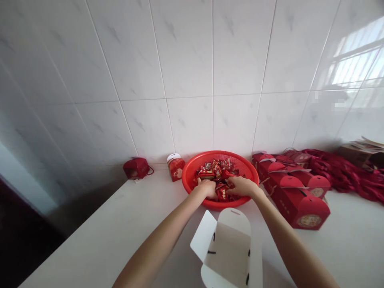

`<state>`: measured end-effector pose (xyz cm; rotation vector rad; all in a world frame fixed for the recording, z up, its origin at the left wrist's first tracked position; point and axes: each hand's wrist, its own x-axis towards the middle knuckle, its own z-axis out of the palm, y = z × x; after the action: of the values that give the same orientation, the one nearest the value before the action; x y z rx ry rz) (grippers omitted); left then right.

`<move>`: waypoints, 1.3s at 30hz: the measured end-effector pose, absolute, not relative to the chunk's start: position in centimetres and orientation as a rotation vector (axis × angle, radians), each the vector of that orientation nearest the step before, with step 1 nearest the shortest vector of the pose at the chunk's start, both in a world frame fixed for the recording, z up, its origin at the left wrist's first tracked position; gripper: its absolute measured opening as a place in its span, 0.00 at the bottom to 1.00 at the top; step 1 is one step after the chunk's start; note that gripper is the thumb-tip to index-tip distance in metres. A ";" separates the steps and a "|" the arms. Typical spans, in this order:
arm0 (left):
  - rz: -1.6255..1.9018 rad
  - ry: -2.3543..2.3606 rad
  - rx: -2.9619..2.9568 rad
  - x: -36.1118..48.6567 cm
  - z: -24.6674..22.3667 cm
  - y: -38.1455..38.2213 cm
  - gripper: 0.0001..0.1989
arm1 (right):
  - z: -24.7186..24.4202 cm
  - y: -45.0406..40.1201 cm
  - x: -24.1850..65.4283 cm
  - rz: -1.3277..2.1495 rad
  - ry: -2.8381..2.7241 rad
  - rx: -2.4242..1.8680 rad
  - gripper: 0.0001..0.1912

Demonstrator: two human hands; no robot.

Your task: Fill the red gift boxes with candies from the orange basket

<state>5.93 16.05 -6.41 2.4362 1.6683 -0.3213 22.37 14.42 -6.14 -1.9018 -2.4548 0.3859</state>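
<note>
A round red plastic basket (pixel 186 176) holds a heap of small red-wrapped candies (pixel 218 170). Both of my hands reach into it from the near side. My left hand (pixel 207 189) touches the candies at the left, thumb apart and fingertips partly hidden among the wrappers. Opposite it, my right hand (pixel 242 186) has its fingers stretched over the candies at the right. Neither hand visibly grips a candy. Between my forearms stands an unfolded box (pixel 232 246), white inside, its flaps up and its top open. Dark short strips show on its inner walls.
Several closed red gift boxes (pixel 300 196) stand in rows at the right, beside a pile of dark red ribbon (pixel 333 172). A brown carton (pixel 360 154) sits behind the ribbon. Left of the basket are a small red box (pixel 176 168) and a dark red box (pixel 136 168). A tiled wall (pixel 192 80) backs the white table (pixel 120 224).
</note>
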 end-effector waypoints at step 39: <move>0.506 1.752 2.542 5.2 -10.5 17.5 0.35 | -9.0 14.2 20.4 -0.062 -2.342 -1.867 0.20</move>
<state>5.17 17.54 -10.46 2.5425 1.7518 0.5062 20.39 14.18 -9.04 -1.8674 -2.3420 -0.0624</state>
